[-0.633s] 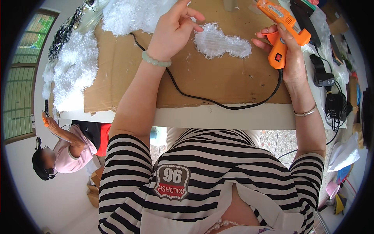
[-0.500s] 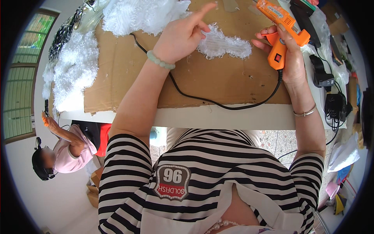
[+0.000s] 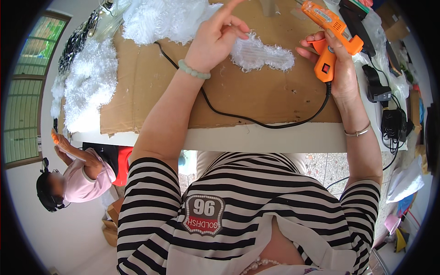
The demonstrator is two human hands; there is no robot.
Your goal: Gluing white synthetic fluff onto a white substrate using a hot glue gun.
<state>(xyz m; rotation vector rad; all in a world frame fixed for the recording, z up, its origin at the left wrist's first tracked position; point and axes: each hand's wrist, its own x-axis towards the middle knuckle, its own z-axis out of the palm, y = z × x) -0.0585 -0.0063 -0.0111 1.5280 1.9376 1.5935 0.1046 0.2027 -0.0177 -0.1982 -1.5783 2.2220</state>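
In my right hand [image 3: 337,57] is an orange hot glue gun [image 3: 326,57], its nozzle end pointing up toward the far edge and a red switch facing me on the handle. My fingers wrap around its grip by the trigger. My left hand [image 3: 218,36] hovers over the cardboard with the index finger stretched out and the other fingers loosely bent. Nothing shows in it. Just right of it lies a small fringed piece of white, shiny tinsel-like material [image 3: 261,54], flat on the cardboard, close to my fingertips. The glue gun's black cord [image 3: 256,123] loops across the cardboard, passing under my left wrist.
A brown cardboard sheet [image 3: 275,103] covers the white table. White fluffy heaps [image 3: 89,82] lie at the left, with another pile [image 3: 160,20] at the far side. Black power adapters [image 3: 392,123] and cables sit on the right edge. A person [image 3: 85,176] works at left.
My left hand has shifted slightly away from me and tilted, its index finger reaching the top edge. The white piece moved slightly left. The glue gun stays almost in place.
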